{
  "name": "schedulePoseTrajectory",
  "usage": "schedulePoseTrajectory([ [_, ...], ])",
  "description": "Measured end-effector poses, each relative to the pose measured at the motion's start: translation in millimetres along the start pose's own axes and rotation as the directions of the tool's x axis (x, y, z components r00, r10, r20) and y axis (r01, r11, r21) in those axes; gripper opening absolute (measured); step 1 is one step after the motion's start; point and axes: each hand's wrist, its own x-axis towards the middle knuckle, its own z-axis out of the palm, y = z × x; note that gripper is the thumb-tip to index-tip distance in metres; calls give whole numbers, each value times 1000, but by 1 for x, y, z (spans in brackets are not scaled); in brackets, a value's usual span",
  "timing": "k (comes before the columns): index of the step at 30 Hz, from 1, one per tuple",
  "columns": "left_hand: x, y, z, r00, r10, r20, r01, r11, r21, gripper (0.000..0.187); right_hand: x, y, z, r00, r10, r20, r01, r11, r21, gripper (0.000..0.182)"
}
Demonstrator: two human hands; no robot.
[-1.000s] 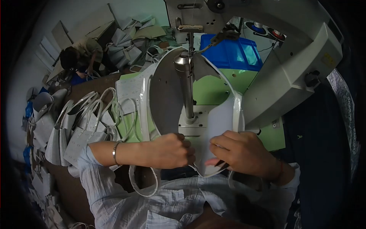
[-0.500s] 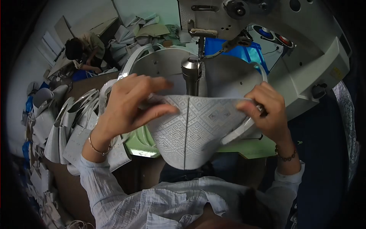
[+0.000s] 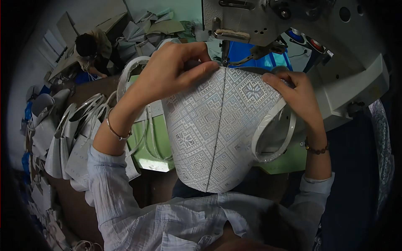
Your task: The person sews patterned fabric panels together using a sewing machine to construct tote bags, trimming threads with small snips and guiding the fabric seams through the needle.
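A pale bag (image 3: pixel 217 129) with a grey-blue geometric pattern hangs between my hands, its upper edge raised toward the sewing machine (image 3: pixel 251 21). A dark seam line runs down its middle. My left hand (image 3: pixel 178 69) is closed on the upper left edge, thumb in front and other fingers partly hidden behind. My right hand (image 3: pixel 295 92) grips the upper right edge, thumb on the patterned face. A white strap (image 3: pixel 289 136) loops down below my right hand. The bag's panel hides most of the machine's sewing post.
Several pale bags with straps (image 3: pixel 69 142) are heaped at the left. A green work surface (image 3: pixel 157 146) lies behind and below the bag. Another person (image 3: pixel 94 52) bends over work at the far left. Thread cones (image 3: pixel 296 37) stand behind the machine.
The bag's upper edge has been lifted toward the machine, so more of its patterned face shows. Both hands have risen with it. The left hand has closed on the edge.
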Motion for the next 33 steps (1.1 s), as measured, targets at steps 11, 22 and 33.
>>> schedulePoseTrajectory([
  [11, 3, 6, -2, 998, -24, 56, 20, 997, 77, 22, -5, -10, -6, 989, 96, 115, -85, 992, -98, 38],
  [22, 12, -1, -3, 995, -58, 78, 57, 998, 12, 21, 5, -4, -9, 985, 111, 132, -96, 988, -117, 42],
  [33, 13, -19, 7, 994, -89, 55, 101, 957, -273, 22, 13, 8, -10, 966, 191, 176, -193, 981, -5, 35],
])
